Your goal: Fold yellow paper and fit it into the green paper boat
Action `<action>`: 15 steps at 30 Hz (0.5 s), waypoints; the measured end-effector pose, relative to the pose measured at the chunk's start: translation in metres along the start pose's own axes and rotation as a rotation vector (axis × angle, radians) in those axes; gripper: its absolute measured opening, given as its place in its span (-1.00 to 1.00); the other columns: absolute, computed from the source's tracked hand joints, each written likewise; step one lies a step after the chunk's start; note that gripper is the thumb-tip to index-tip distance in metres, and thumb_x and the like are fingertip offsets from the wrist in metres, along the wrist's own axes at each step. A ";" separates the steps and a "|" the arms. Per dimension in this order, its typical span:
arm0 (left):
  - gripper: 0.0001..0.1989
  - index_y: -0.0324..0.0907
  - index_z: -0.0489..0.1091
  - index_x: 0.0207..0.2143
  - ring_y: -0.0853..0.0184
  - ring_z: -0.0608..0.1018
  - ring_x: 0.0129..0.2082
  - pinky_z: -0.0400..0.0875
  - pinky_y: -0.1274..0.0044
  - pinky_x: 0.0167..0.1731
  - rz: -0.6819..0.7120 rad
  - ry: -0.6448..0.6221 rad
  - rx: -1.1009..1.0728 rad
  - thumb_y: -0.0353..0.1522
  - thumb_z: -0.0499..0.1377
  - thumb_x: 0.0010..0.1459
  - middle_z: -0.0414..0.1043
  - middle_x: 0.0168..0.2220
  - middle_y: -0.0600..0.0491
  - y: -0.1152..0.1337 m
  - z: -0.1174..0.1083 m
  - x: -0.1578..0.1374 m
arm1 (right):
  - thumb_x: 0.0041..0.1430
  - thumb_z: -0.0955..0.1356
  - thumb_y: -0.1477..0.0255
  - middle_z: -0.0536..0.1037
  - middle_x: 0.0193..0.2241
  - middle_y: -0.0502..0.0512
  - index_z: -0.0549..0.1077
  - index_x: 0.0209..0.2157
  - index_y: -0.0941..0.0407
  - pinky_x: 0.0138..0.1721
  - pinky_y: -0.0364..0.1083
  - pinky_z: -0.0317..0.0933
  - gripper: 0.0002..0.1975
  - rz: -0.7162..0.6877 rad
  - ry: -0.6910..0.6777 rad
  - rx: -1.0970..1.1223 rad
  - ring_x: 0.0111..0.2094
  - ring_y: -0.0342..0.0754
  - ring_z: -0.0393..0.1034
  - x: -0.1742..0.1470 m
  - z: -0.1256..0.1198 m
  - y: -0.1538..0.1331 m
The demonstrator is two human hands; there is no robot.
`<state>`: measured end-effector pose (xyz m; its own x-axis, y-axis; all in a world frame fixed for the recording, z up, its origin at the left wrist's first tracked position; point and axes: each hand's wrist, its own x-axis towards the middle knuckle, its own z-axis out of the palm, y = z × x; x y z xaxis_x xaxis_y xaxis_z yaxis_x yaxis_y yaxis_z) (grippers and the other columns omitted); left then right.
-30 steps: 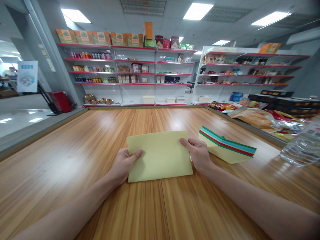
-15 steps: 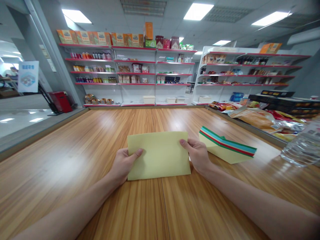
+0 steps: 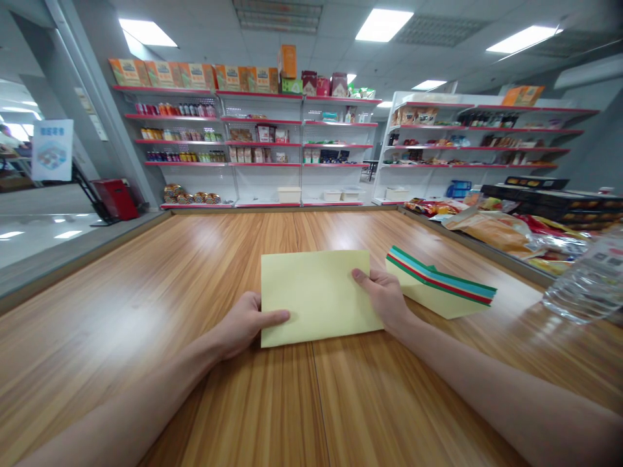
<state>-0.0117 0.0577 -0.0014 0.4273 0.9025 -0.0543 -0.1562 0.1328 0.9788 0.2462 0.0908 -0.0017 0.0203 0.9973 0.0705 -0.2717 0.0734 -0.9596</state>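
A pale yellow sheet of paper (image 3: 318, 295) is held up, tilted, above the wooden table (image 3: 233, 402). My left hand (image 3: 250, 321) grips its left edge low down, thumb lying across the front and fingers hidden behind. At the upper right edge, my right hand (image 3: 384, 295) pinches the sheet the same way, with the thumb in front. Just beyond my right hand rests a stack of folded coloured paper (image 3: 442, 285), its green, blue and red edges showing above a pale yellow face.
A clear plastic bottle (image 3: 579, 282) stands at the right edge. Bagged snacks (image 3: 491, 230) and black boxes (image 3: 549, 201) lie beyond the table's right rim. Shelves of goods (image 3: 265, 165) line the back. A red box-like object (image 3: 117, 198) and a sign (image 3: 52, 150) stand at left.
The sheet has shifted a little to the right and tilted slightly. My left hand has moved right and lower along its edge, its thumb now straighter. My right hand keeps its hold.
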 end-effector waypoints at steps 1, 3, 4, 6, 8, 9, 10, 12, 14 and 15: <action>-0.65 -0.31 0.47 -0.20 0.20 0.56 -0.27 0.43 0.44 -0.22 -0.006 -0.039 0.026 -0.39 0.33 -0.10 0.52 -0.23 -0.16 0.002 0.000 -0.001 | -0.14 0.47 0.23 0.59 -0.47 0.15 0.52 -0.35 0.18 -0.54 -0.04 0.38 -0.65 -0.007 0.008 -0.010 -0.51 0.06 0.49 0.000 0.000 -0.001; -0.64 -0.29 0.46 -0.17 0.25 0.56 -0.34 0.44 0.50 -0.34 -0.026 -0.105 0.069 -0.40 0.31 -0.09 0.53 -0.27 -0.14 0.004 0.001 -0.003 | -0.14 0.47 0.23 0.59 -0.48 0.15 0.51 -0.36 0.19 -0.54 -0.05 0.38 -0.65 -0.018 0.026 -0.033 -0.52 0.05 0.48 0.000 0.000 -0.002; -0.64 -0.30 0.46 -0.16 0.27 0.56 -0.41 0.44 0.53 -0.43 -0.040 -0.136 0.086 -0.39 0.30 -0.07 0.53 -0.32 -0.13 0.005 0.001 -0.004 | -0.14 0.47 0.23 0.58 -0.49 0.14 0.51 -0.36 0.20 -0.55 -0.06 0.37 -0.65 -0.021 0.034 -0.042 -0.53 0.04 0.48 0.000 0.001 -0.003; -0.63 -0.32 0.44 -0.15 0.29 0.54 -0.50 0.39 0.57 -0.57 -0.064 -0.169 0.116 -0.36 0.28 -0.04 0.53 -0.41 -0.13 0.005 0.002 -0.004 | -0.15 0.47 0.24 0.58 -0.51 0.13 0.50 -0.36 0.21 -0.55 -0.07 0.36 -0.65 -0.026 0.041 -0.054 -0.54 0.03 0.47 -0.002 0.003 -0.004; -0.62 -0.35 0.43 -0.13 0.28 0.53 -0.52 0.38 0.58 -0.60 -0.060 -0.145 0.138 -0.35 0.28 -0.03 0.52 -0.44 -0.14 0.002 0.002 -0.004 | -0.16 0.48 0.26 0.58 -0.52 0.11 0.50 -0.36 0.21 -0.53 -0.08 0.36 -0.65 -0.026 0.030 -0.055 -0.54 0.02 0.47 -0.002 0.003 -0.005; -0.60 -0.35 0.42 -0.12 0.27 0.54 -0.51 0.39 0.58 -0.60 -0.053 -0.121 0.143 -0.35 0.28 -0.03 0.52 -0.44 -0.15 0.001 0.002 -0.003 | -0.15 0.48 0.27 0.58 -0.52 0.11 0.49 -0.37 0.21 -0.52 -0.08 0.36 -0.67 -0.018 0.021 -0.046 -0.53 0.01 0.47 -0.001 0.003 -0.006; -0.59 -0.35 0.41 -0.12 0.26 0.54 -0.50 0.40 0.56 -0.60 -0.044 -0.093 0.137 -0.35 0.29 -0.04 0.52 -0.43 -0.16 0.000 0.002 -0.002 | -0.13 0.47 0.27 0.57 -0.52 0.11 0.49 -0.38 0.21 -0.52 -0.09 0.35 -0.68 -0.006 0.013 -0.024 -0.53 0.00 0.46 0.000 0.002 -0.007; -0.60 -0.34 0.42 -0.13 0.27 0.54 -0.51 0.42 0.55 -0.58 -0.013 -0.028 0.086 -0.37 0.31 -0.07 0.52 -0.40 -0.15 -0.002 0.001 -0.001 | -0.01 0.40 0.19 0.57 -0.52 0.11 0.47 -0.39 0.20 -0.58 -0.13 0.30 -0.68 0.045 -0.019 0.076 -0.55 -0.04 0.45 0.004 -0.001 -0.009; -0.61 -0.32 0.43 -0.17 0.29 0.54 -0.51 0.43 0.55 -0.56 0.043 0.077 -0.013 -0.39 0.32 -0.10 0.51 -0.35 -0.13 -0.002 0.003 0.000 | 0.12 0.27 0.14 0.54 -0.55 0.10 0.44 -0.41 0.18 -0.67 -0.18 0.22 -0.63 0.122 -0.042 0.201 -0.60 -0.11 0.40 0.006 -0.002 -0.010; -0.62 -0.30 0.44 -0.18 0.29 0.54 -0.49 0.44 0.56 -0.55 0.072 0.139 -0.067 -0.39 0.33 -0.11 0.51 -0.32 -0.11 -0.002 0.004 0.000 | 0.16 0.23 0.17 0.51 -0.58 0.08 0.41 -0.43 0.18 -0.69 -0.21 0.17 -0.64 0.173 -0.061 0.241 -0.63 -0.15 0.37 0.005 -0.001 -0.009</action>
<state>-0.0074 0.0562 -0.0021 0.2861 0.9581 -0.0157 -0.2433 0.0885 0.9659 0.2499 0.0949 0.0072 -0.1016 0.9927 -0.0654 -0.4865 -0.1070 -0.8671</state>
